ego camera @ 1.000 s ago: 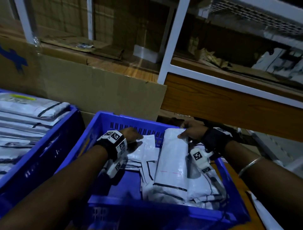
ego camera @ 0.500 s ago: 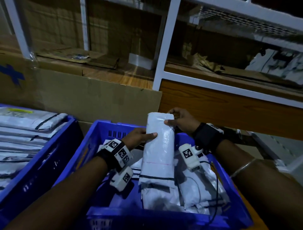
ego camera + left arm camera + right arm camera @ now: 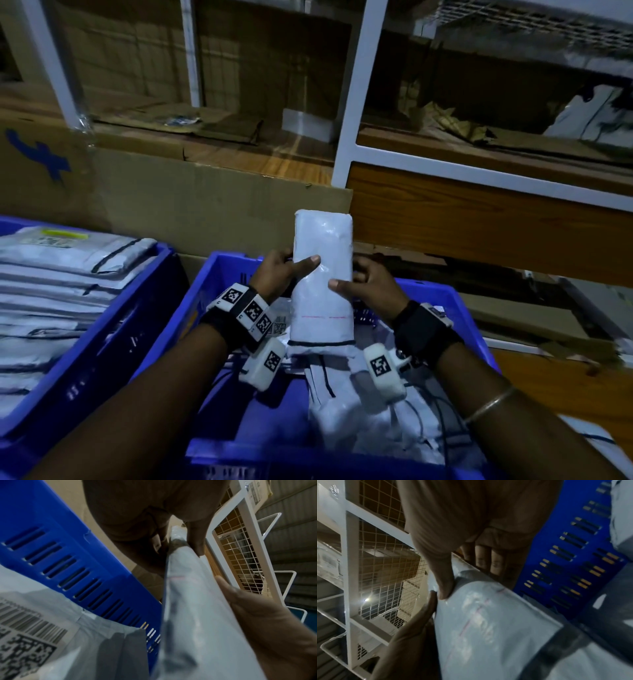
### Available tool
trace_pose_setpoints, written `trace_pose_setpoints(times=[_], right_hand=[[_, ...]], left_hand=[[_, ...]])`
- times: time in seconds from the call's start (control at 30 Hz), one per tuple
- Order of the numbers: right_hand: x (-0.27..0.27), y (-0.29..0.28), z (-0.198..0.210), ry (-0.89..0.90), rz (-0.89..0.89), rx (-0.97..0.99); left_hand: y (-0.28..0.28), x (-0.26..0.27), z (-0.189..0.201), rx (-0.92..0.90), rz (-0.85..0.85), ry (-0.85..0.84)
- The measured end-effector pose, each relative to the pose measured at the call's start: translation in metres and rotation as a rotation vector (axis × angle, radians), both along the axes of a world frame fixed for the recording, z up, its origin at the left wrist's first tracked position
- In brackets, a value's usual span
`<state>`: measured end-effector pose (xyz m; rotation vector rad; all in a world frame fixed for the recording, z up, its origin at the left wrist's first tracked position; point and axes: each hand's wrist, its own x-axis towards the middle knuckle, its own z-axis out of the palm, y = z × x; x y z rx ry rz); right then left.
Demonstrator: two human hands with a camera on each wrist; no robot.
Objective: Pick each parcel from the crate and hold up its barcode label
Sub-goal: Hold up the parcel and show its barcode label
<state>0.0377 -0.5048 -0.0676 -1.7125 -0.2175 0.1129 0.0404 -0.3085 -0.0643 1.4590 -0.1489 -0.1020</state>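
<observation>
A long white plastic parcel (image 3: 323, 274) stands upright above the blue crate (image 3: 445, 301), its plain side with a thin red line facing me. My left hand (image 3: 287, 270) grips its left edge, thumb across the front. My right hand (image 3: 363, 284) grips its right edge, thumb on the front and fingers behind. The same parcel (image 3: 193, 615) fills the left wrist view, and the parcel (image 3: 488, 628) shows under my right thumb in the right wrist view. No barcode shows on the held parcel. More white parcels (image 3: 370, 421) lie in the crate; one parcel's barcode label (image 3: 22, 635) faces up.
A second blue crate (image 3: 113, 346) at the left holds several stacked flat parcels (image 3: 48, 274). A large cardboard box (image 3: 205, 202) stands behind the crates. A white metal rack (image 3: 356, 92) with wooden shelves and wire mesh rises beyond.
The parcel has been lifted out of the crate and stood upright. My left hand moved from the crate onto its left edge, and my right hand slid down to its right edge.
</observation>
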Motion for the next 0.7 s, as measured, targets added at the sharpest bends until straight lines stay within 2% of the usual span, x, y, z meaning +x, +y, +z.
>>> trace_pose_setpoints(times=[0.17,0.23,0.4,0.53,0.6,0.7], right_hand=[[0.004,-0.008,-0.014,-0.095,-0.033,0.031],[0.007,-0.014,-0.014,-0.228,-0.089,-0.035],[0.007,-0.025,-0.007,-0.508,-0.151,-0.189],[0.004,-0.024,-0.011,-0.715,-0.084,-0.430],[0.003,-0.022,-0.013,-0.808,-0.001,-0.553],[0.002,-0.023,-0.015,-0.838,0.063,-0.671]], left_hand=[[0.004,0.001,0.000,0.104,0.010,-0.068],[0.005,0.002,0.003,0.123,0.050,-0.013],[0.018,0.004,0.009,-0.027,0.086,0.196],[0.028,0.005,0.014,-0.084,0.002,0.262],[0.027,0.004,0.013,-0.045,0.006,0.292],[0.026,0.002,0.012,-0.010,0.023,0.293]])
